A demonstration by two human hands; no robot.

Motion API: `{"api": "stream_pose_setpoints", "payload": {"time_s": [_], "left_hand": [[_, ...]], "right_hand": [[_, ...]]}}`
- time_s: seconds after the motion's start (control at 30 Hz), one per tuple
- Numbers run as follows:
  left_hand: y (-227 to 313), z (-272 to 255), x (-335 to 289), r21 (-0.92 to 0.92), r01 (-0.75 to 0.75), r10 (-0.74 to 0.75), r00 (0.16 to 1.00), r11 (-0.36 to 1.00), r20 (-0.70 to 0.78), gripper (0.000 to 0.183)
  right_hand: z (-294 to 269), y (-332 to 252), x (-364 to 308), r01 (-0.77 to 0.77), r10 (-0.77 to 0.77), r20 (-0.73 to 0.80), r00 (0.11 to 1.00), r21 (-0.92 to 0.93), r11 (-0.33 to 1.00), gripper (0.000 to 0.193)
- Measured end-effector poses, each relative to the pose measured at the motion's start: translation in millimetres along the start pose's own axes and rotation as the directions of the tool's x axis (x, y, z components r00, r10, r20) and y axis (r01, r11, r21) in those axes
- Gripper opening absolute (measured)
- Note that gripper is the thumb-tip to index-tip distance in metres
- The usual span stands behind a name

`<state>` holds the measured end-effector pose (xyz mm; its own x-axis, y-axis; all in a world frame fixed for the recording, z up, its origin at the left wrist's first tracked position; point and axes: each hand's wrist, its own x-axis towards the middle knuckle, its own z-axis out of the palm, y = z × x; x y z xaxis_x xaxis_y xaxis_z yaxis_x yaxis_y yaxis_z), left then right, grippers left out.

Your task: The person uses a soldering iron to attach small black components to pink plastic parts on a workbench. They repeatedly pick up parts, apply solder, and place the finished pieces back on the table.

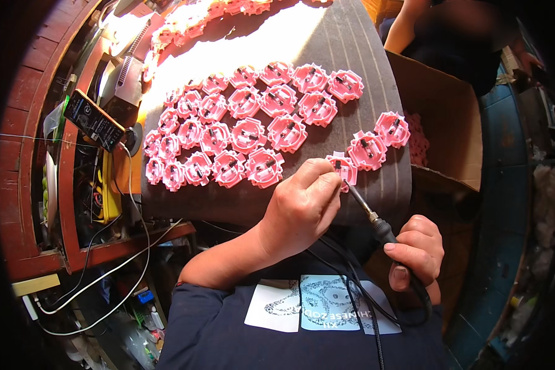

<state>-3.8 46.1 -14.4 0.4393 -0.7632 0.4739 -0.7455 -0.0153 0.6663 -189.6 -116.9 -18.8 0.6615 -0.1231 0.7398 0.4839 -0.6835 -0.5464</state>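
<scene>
We see hard light bleach the desk (376, 80) white toward its far left corner, its near edge darker; fisheye distortion bends straight lines, and our view's corners blacken.

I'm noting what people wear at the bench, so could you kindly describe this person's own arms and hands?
The left hand and right hand are both ungloved. The left forearm is bare up to a dark navy fabric sleeve that ends near the elbow. Only a little of the right forearm shows, also bare.
</scene>
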Motion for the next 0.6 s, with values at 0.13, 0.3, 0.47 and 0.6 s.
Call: {"api": "stream_pose_setpoints", "payload": {"time_s": [0.13,0.3,0.47,0.6], "left_hand": [[-1,-1,0,0.015,-0.021,0.021,1.000,1.000,0.010,0.022],[0,-1,0,0.002,-0.001,0.001,1.000,1.000,-0.004,0.023],[0,-1,0,0.009,-0.023,0.022,1.000,1.000,0.011,0.022],[0,-1,-1,0.014,-0.016,0.016,1.000,1.000,0.027,0.022]], "right_hand": [[1,0,1,0.008,-0.008,-0.003,1.000,0.002,1.000,0.023],[0,-1,2,0.011,-0.011,0.004,1.000,-0.015,1.000,0.024],[1,-1,-4,-0.053,0.048,-0.095,0.994,-0.057,0.997,0.022],[13,3,9,-0.147,0.127,-0.129,0.984,-0.163,0.976,0.036]]}}
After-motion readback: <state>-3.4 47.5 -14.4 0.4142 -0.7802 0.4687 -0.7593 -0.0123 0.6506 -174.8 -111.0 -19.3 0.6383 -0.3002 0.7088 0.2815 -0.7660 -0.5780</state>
